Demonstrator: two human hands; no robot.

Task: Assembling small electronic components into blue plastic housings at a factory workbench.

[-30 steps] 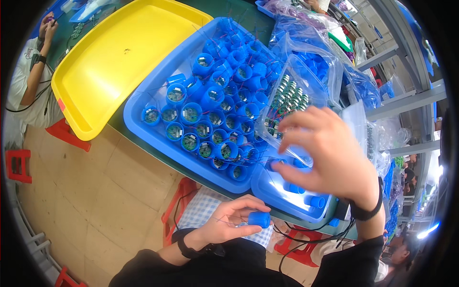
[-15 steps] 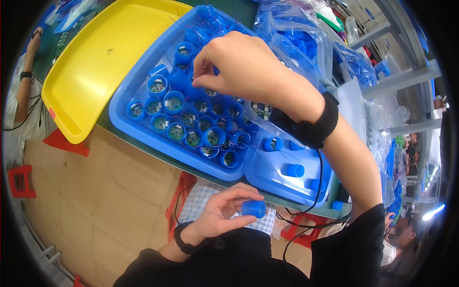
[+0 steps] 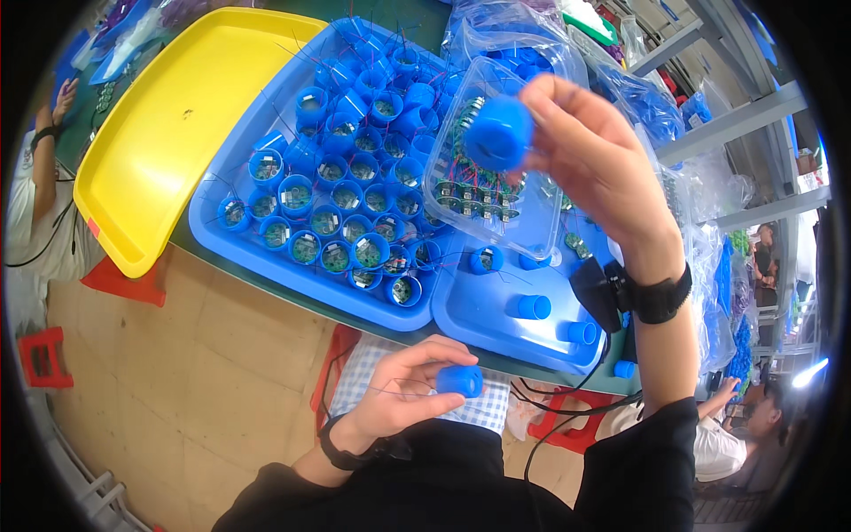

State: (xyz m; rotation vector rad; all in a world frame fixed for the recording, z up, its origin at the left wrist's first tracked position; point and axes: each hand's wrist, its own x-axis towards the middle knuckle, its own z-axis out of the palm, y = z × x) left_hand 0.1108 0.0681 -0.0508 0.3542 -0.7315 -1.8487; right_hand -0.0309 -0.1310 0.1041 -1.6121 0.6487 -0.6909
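My right hand [image 3: 596,151] is raised over the table and grips a blue plastic cap [image 3: 497,133] between thumb and fingers. Low over my lap, my left hand [image 3: 406,393] holds another small blue cylinder [image 3: 459,380]. Under the raised hand lies a clear plastic box [image 3: 483,195] of small green circuit boards. To its left a large blue tray [image 3: 257,257] is packed with several blue cups that have boards and thin wires inside. A smaller blue tray [image 3: 479,315] nearer me carries a few loose blue caps [image 3: 533,307].
A yellow tray [image 3: 168,133] sits left of the blue one. Clear bags of blue parts [image 3: 656,97] pile up at the right beside grey shelf rails. Another person's arm [image 3: 40,177] shows at the far left, another at the lower right. Red stools [image 3: 40,355] stand on the floor.
My right hand has lifted off the large tray of cups and swung right, now holding a blue cap up. The left hand has stayed over my lap with its cylinder.
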